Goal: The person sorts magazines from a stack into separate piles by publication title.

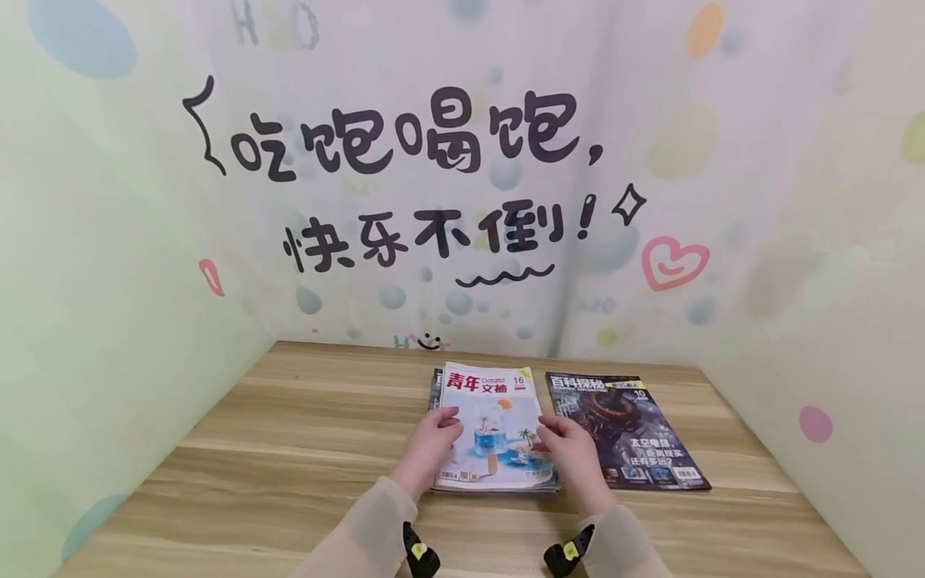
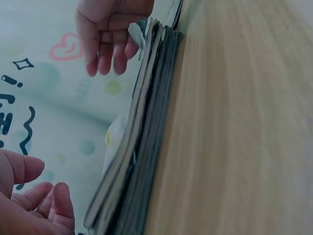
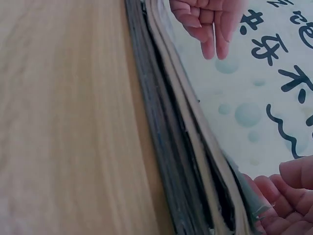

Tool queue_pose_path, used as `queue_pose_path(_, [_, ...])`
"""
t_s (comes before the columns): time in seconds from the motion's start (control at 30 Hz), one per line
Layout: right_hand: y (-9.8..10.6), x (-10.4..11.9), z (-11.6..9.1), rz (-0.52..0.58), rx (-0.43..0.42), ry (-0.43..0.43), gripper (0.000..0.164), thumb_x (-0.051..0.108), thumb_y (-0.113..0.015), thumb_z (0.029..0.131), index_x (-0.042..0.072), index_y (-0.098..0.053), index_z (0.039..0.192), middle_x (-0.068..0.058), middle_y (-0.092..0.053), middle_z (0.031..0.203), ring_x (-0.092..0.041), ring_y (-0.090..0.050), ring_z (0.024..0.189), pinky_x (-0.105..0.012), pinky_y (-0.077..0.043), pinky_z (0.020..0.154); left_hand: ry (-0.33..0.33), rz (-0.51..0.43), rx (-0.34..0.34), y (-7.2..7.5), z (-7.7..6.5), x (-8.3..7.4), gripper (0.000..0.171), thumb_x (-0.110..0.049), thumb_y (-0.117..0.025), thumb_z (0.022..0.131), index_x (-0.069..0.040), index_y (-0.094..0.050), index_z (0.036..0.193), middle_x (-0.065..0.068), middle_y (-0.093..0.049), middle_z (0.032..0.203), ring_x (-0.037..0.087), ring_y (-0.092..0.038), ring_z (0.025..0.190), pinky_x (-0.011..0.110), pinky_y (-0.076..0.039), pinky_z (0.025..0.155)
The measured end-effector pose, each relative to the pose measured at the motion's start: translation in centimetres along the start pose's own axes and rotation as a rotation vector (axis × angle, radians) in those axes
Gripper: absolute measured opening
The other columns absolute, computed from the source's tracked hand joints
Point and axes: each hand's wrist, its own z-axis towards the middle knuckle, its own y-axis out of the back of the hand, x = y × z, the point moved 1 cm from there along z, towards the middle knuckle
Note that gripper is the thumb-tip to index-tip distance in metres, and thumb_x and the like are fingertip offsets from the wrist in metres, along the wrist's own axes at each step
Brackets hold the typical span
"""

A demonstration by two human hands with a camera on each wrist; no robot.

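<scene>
A stack of magazines lies on the table, topped by a white-covered magazine (image 1: pixel 499 409) with red title characters and a blue seaside picture. My left hand (image 1: pixel 432 449) is over the stack's left edge, fingers loosely bent; in the left wrist view, the left hand (image 2: pixel 32 200) appears apart from the pages. Over the right edge is my right hand (image 1: pixel 574 453), fingers relaxed. The right wrist view shows the right hand (image 3: pixel 288 200) beside a lifted cover corner (image 3: pixel 252 196); whether they touch I cannot tell. Dark magazines (image 3: pixel 161 122) lie beneath the paler ones.
Right of the stack, a dark magazine (image 1: pixel 629 425) lies flat on the wooden table (image 1: pixel 289 449). Behind the table hangs a printed curtain (image 1: pixel 433 313) with black lettering. Pale patterned side walls (image 1: pixel 108 321) enclose the table.
</scene>
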Motion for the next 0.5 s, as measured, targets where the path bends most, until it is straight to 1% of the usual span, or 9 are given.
queue_pose_path(0.1, [0.0,-0.3,-0.2,-0.039,-0.011,-0.013,0.037,0.017,-0.053,0.098,-0.002,-0.056,0.129,-0.019,-0.06,0.12,-0.021,-0.064,0.087,-0.04,-0.053,0.084,0.013,0.027,-0.043,0.6,-0.3,0.6,0.04,-0.007,-0.055,0.093,0.005,-0.052,0.131,0.02,-0.057,0.121,0.033,-0.053,0.113,0.047,-0.045,0.097])
queue_pose_path(0.2, [0.1,-0.7,-0.3,-0.085,-0.032,-0.023,0.035,0.015,-0.055,0.096,-0.002,-0.059,0.126,-0.017,-0.061,0.115,-0.022,-0.061,0.089,-0.042,-0.051,0.085,0.052,0.053,-0.063,1.2,-0.8,0.9,0.04,-0.007,-0.056,0.093,0.004,-0.053,0.131,0.019,-0.056,0.122,0.032,-0.052,0.113,0.048,-0.044,0.098])
queue_pose_path(0.33, [0.2,-1.2,-0.4,-0.153,-0.048,-0.027,0.033,0.009,-0.062,0.09,-0.002,-0.062,0.121,-0.014,-0.062,0.106,-0.025,-0.055,0.093,-0.04,-0.048,0.083,0.078,0.088,-0.049,1.6,-1.2,1.2,0.041,-0.005,-0.059,0.091,0.004,-0.053,0.131,0.02,-0.053,0.128,0.034,-0.049,0.117,0.05,-0.042,0.101])
queue_pose_path(0.4, [0.1,-1.4,-0.4,-0.185,-0.057,-0.028,0.034,0.005,-0.066,0.086,-0.002,-0.063,0.12,-0.012,-0.062,0.103,-0.025,-0.053,0.092,-0.038,-0.046,0.08,0.07,0.111,-0.044,1.7,-1.3,1.3,0.042,-0.002,-0.059,0.09,0.005,-0.053,0.13,0.022,-0.052,0.129,0.035,-0.049,0.118,0.051,-0.041,0.101])
queue_pose_path(0.5, [0.0,-1.6,-0.6,-0.207,-0.067,-0.03,0.039,-0.001,-0.068,0.082,-0.004,-0.063,0.12,-0.013,-0.062,0.103,-0.026,-0.052,0.092,-0.037,-0.046,0.078,0.066,0.139,-0.042,1.8,-1.4,1.5,0.042,0.001,-0.061,0.087,0.006,-0.054,0.129,0.024,-0.052,0.129,0.037,-0.049,0.118,0.052,-0.041,0.101])
